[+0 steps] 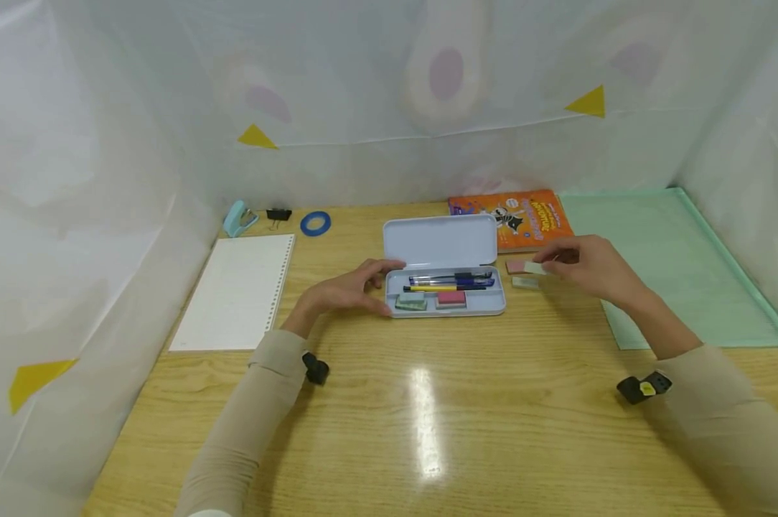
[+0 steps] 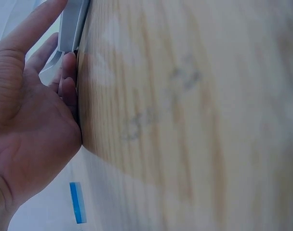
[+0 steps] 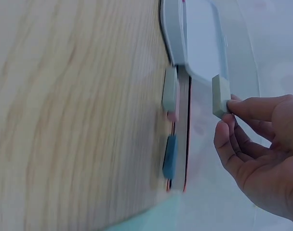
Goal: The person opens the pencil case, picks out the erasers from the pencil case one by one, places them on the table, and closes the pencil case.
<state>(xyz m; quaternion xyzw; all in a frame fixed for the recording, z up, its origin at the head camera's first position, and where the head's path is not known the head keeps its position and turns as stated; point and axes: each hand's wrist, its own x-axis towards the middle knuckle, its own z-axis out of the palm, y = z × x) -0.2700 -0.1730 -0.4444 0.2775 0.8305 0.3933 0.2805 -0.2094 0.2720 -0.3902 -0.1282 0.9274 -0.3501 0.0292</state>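
A pale blue pencil case (image 1: pixel 445 314) lies with its lid up; pens (image 1: pixel 450 283), a green eraser (image 1: pixel 411 302) and a pink-and-white eraser (image 1: pixel 451 299) are inside. My left hand (image 1: pixel 345 291) holds the case's left end, thumb at the front corner and fingers at the back. Between thumb and fingertips, my right hand (image 1: pixel 589 269) pinches a pale green eraser (image 3: pixel 220 96), raised off the table right of the case. Below it lie a pink eraser (image 1: pixel 514 267) and another pale eraser (image 1: pixel 525 283). A blue block (image 3: pixel 170 156) shows in the right wrist view.
An orange book (image 1: pixel 544 219) lies behind the case, beside a green mesh pouch (image 1: pixel 673 266). On the left are a white notebook (image 1: pixel 234 294), a light blue stapler (image 1: pixel 237 219), a black binder clip (image 1: pixel 278 214) and a blue tape roll (image 1: pixel 315 223). White sheeting hangs around the table.
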